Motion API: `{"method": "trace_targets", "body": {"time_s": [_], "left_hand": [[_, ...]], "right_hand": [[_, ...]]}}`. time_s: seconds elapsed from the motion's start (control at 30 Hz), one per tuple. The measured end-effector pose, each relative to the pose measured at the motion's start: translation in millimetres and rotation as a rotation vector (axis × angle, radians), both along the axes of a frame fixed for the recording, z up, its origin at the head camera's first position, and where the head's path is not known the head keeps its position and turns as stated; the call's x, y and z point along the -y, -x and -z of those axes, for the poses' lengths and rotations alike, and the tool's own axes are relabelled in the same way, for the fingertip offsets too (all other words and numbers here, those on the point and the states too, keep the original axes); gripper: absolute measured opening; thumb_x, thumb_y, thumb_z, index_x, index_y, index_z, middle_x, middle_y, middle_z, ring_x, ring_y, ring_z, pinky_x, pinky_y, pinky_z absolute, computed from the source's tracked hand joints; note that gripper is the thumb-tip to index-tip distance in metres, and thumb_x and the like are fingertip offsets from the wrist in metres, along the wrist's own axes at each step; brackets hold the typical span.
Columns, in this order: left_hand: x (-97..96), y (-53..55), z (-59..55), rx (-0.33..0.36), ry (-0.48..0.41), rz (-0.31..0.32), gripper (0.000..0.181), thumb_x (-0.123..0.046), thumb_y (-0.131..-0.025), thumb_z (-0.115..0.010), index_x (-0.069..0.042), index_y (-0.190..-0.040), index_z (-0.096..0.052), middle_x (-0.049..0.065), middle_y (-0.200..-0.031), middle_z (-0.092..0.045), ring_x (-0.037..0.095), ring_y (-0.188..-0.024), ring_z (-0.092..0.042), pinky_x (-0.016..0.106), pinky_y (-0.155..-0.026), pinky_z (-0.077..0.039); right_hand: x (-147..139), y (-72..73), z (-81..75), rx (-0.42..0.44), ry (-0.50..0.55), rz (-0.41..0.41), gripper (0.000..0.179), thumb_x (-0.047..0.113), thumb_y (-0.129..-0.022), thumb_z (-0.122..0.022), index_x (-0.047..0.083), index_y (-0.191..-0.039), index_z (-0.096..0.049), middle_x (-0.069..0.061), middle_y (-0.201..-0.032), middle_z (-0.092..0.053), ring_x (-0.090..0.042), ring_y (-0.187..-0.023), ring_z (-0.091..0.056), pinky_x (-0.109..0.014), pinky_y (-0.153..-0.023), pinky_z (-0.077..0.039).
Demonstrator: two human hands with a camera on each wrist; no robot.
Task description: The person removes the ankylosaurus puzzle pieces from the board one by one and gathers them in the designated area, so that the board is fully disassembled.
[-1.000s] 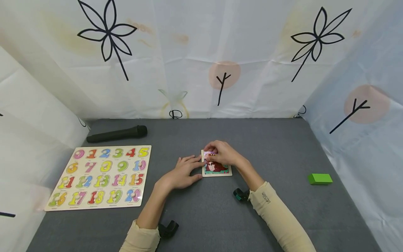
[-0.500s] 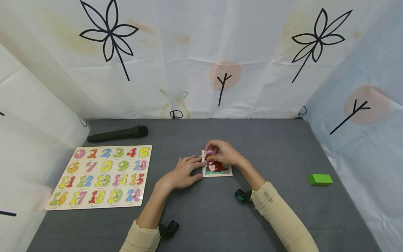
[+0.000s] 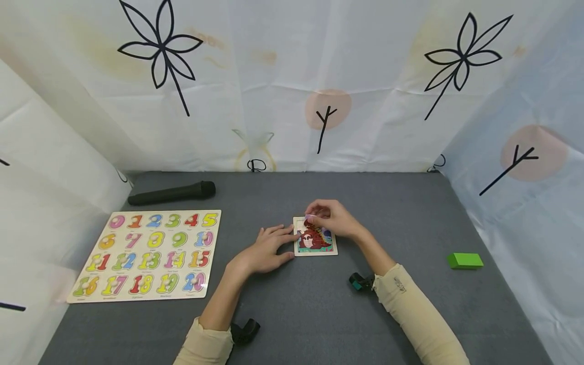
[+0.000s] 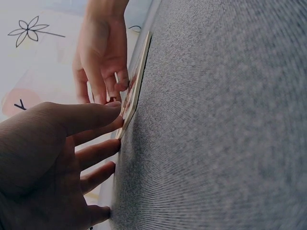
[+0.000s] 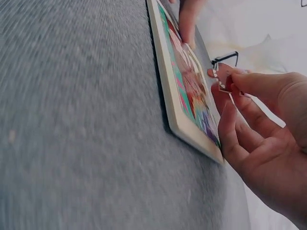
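A small jigsaw puzzle (image 3: 314, 243) with a picture of a red-haired figure lies flat in a pale wooden frame on the table. My left hand (image 3: 262, 252) rests beside it with fingers spread, the fingertips at the frame's left edge. Above the far part of the puzzle, my right hand (image 3: 336, 219) pinches a puzzle piece (image 5: 224, 76) between thumb and fingers. In the right wrist view this piece is raised off the picture and tilted. Pale bare backing shows at the puzzle's upper left. The left wrist view has the puzzle frame (image 4: 140, 79) edge-on, the picture mostly hidden.
To the left lies a number board (image 3: 141, 256) with colourful knobbed numerals. Behind it rests a black microphone (image 3: 173, 193). A green block (image 3: 465, 261) sits far right on the grey table (image 3: 388, 314). White printed curtains (image 3: 274, 76) enclose the back and sides.
My right hand has moved right and slightly away from me, lifting a puzzle piece from the upper left and baring pale backing there. My left hand has stayed in place.
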State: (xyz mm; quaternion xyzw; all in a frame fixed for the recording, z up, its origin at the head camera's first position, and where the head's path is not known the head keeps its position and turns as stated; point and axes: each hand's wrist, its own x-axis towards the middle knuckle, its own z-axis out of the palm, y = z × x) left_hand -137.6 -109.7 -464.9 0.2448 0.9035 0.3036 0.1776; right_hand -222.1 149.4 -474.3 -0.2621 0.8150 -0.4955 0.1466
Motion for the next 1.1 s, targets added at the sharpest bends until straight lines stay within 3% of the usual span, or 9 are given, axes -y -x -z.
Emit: {"method": "trace_targets", "body": {"time_s": [0.23, 0.6, 0.83, 1.1], "left_hand": [[-0.3, 0.0, 0.5, 0.001, -0.001, -0.005, 0.054, -0.022, -0.106, -0.068, -0.012, -0.159, -0.057, 0.016, -0.175, -0.041, 0.043, -0.167, -0.027, 0.079, -0.13, -0.009], [-0.2, 0.2, 3.0, 0.0, -0.003, -0.012, 0.054, -0.021, -0.106, -0.068, -0.014, -0.159, -0.057, 0.014, -0.175, -0.041, 0.041, -0.168, -0.027, 0.078, -0.131, -0.008], [-0.1, -0.6, 2.5, -0.003, -0.019, -0.005, 0.054, -0.021, -0.107, -0.068, -0.013, -0.159, -0.057, 0.014, -0.175, -0.04, 0.041, -0.168, -0.026, 0.078, -0.131, -0.008], [0.2, -1.2, 2.1, -0.006, -0.018, -0.005, 0.054, -0.021, -0.107, -0.068, -0.013, -0.159, -0.057, 0.014, -0.176, -0.04, 0.041, -0.168, -0.026, 0.078, -0.131, -0.008]], "right_hand": [[-21, -1.0, -5.7, 0.054, 0.019, 0.066, 0.022, 0.01, -0.106, -0.07, -0.003, -0.123, -0.072, -0.022, -0.113, -0.071, -0.028, -0.09, -0.077, -0.031, -0.077, -0.06], [-74, 16.4, -3.1, 0.034, -0.062, 0.152, 0.022, 0.009, -0.104, -0.072, -0.005, -0.121, -0.075, -0.028, -0.109, -0.076, -0.019, -0.079, -0.076, -0.028, -0.07, -0.058], [-100, 21.5, -5.3, 0.021, -0.127, 0.16, 0.022, 0.008, -0.104, -0.071, -0.007, -0.12, -0.075, -0.029, -0.104, -0.078, -0.012, -0.074, -0.07, -0.026, -0.065, -0.053], [-111, 24.1, -2.7, -0.058, -0.207, 0.113, 0.019, 0.007, -0.103, -0.073, -0.004, -0.117, -0.077, -0.021, -0.095, -0.078, -0.006, -0.068, -0.057, -0.022, -0.061, -0.047]]}}
